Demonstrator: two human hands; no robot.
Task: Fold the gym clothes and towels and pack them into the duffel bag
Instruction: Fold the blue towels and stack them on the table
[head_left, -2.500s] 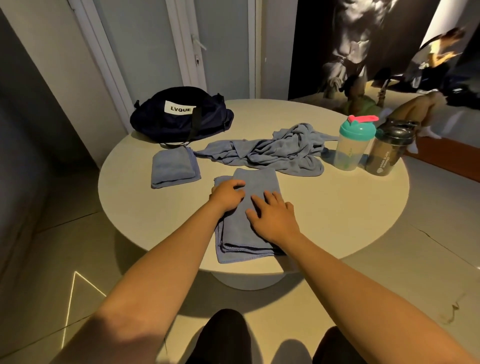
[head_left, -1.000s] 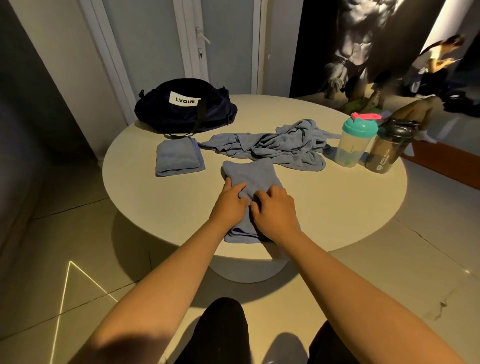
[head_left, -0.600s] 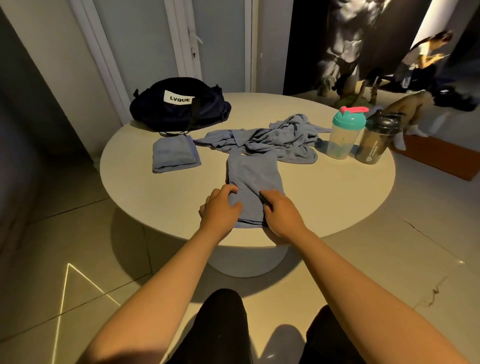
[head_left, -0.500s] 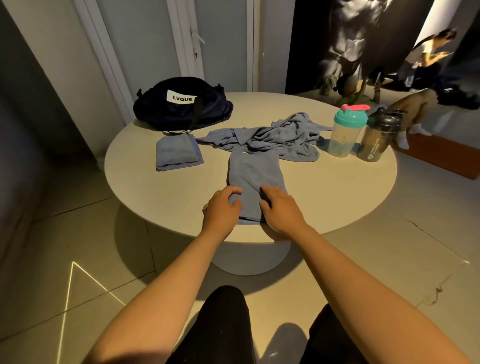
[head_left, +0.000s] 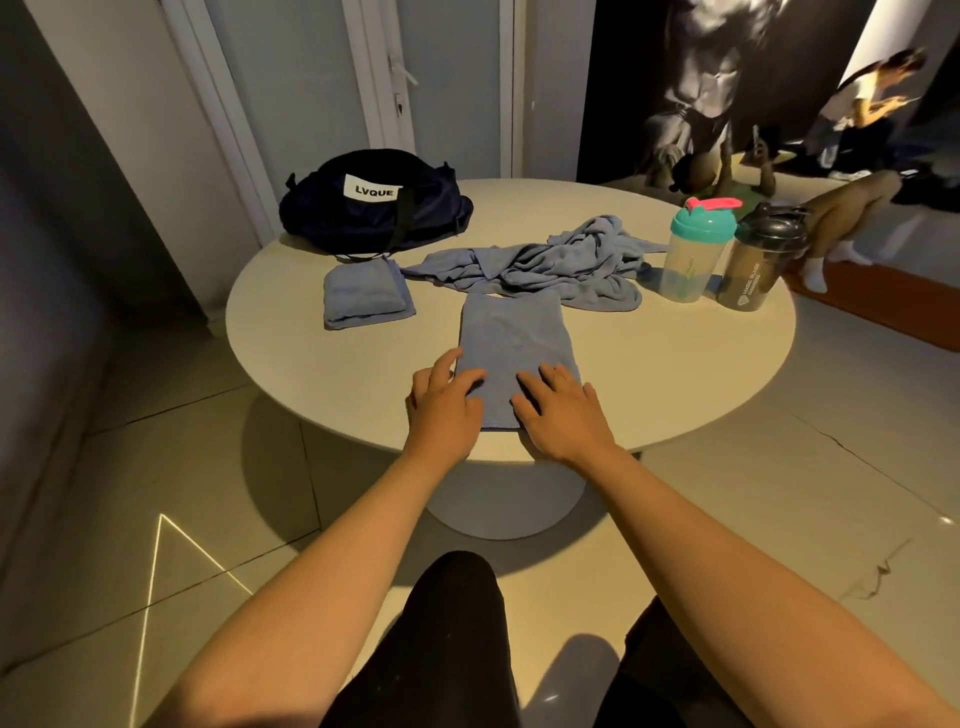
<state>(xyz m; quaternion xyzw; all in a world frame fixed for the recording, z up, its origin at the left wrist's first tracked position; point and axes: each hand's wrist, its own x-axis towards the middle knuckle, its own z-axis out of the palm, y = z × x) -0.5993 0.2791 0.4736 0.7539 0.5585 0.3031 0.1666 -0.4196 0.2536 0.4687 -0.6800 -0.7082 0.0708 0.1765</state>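
Observation:
A blue towel (head_left: 514, 338), folded into a narrow strip, lies flat on the round table (head_left: 675, 374) near its front edge. My left hand (head_left: 444, 400) rests flat on the strip's near left corner, fingers spread. My right hand (head_left: 558, 410) presses flat on its near right corner. A smaller folded blue towel (head_left: 366, 295) lies to the left. Behind the strip, crumpled blue clothes (head_left: 550, 265) are heaped. The navy duffel bag (head_left: 374, 202) with a white label sits at the table's far left; I cannot tell whether it is zipped.
Two shaker bottles stand at the right of the table: one with a teal lid (head_left: 696, 249), one dark (head_left: 758, 260). A door (head_left: 441, 78) is behind the table. A person sits on the floor at the far right (head_left: 841, 223).
The thick bundle has been spread into a longer flat strip pointing away from me. Both hands slid back to its near end and their fingers have straightened from curled to flat.

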